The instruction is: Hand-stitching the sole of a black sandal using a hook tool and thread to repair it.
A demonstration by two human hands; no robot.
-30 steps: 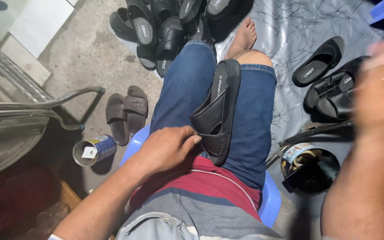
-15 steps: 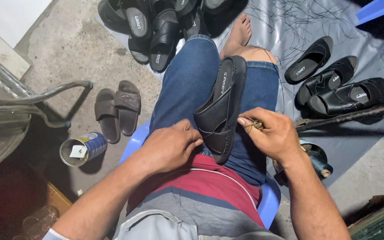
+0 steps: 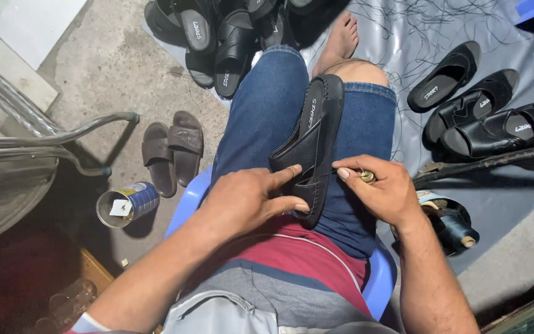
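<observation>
A black sandal lies along the person's lap, sole edge turned up, braced between the thighs so both hands are free to work on it. The left hand presses on the strap, fingers spread and grasping nothing, seemingly to steady it. The right hand is clenched on a small brass-coloured tool, its tip touching the sandal's rim just beside the left forefinger. A thread spool sits near the right wrist, within reach.
</observation>
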